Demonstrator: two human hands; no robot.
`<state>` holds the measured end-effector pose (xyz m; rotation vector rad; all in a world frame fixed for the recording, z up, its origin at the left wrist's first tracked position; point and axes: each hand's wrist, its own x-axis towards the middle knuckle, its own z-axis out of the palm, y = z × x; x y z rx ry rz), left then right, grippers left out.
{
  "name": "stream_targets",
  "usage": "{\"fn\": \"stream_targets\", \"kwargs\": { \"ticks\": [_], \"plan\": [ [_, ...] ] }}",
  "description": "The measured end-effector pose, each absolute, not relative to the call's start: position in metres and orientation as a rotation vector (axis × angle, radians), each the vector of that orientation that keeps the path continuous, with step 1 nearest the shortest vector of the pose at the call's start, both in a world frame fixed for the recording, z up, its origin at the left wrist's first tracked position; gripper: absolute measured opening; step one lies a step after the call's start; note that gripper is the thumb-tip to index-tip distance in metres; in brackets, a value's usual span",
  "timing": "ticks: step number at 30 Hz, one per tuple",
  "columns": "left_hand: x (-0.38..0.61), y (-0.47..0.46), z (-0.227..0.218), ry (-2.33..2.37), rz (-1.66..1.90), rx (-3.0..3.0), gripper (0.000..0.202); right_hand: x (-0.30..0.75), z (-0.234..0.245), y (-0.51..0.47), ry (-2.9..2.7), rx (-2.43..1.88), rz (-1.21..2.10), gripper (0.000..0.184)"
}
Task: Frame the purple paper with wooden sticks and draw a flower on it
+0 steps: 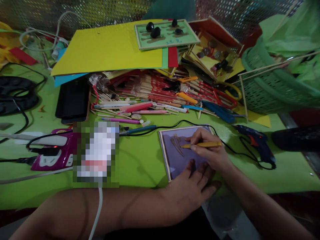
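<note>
My right hand (208, 150) is closed around a yellow-brown marker pen (208, 144), its tip over a purple card (172, 163) framed with thin wooden sticks. Curved brown strokes (178, 145) show on the card, just left of the pen's tip. My left hand (191, 188) lies across the card's lower edge with its fingers stretched out and apart, holding nothing. Part of the card is hidden beneath both hands.
A glue gun (258, 141) lies to the right, its black cord running behind the card. Pens, scissors (226, 95) and sticks crowd the back, near a green basket (272, 83). At left are a blurred-out phone (100, 150) and a purple power strip (53, 153).
</note>
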<state>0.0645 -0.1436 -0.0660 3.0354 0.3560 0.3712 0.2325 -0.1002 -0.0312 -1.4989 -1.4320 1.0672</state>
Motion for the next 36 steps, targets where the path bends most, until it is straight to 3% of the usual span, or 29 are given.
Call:
{"fn": "stream_targets", "kwargs": {
  "ticks": [36],
  "plan": [
    [0.063,-0.142,-0.063,0.343,0.351,3.058,0.047,0.231,-0.033,-0.100,-1.307,-1.436,1.064,0.010]
  ]
}}
